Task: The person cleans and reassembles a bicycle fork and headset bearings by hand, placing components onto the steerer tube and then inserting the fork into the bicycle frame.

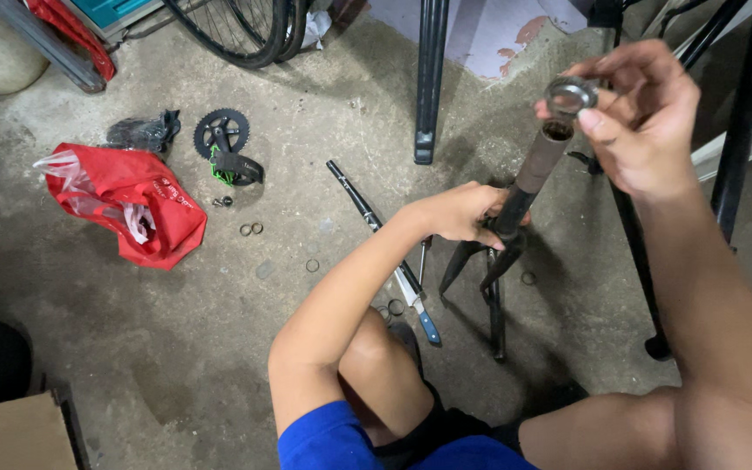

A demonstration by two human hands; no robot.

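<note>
Both our hands are busy — left hand (463,213) gripping the fork (515,204) at its crown, right hand (633,113) pinching a metal ring (570,94) just above the steerer's open top — not yet seated.

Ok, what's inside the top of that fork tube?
The fork tube ends in a dark, hollow opening. The right hand holds a metal ring just above it; deeper inside is too dark to see.

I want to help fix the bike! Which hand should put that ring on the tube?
Probably the right hand: its fingers already pinch the metal ring just above the open top of the fork tube. The left hand is busy gripping the fork lower down, keeping it upright.
</note>
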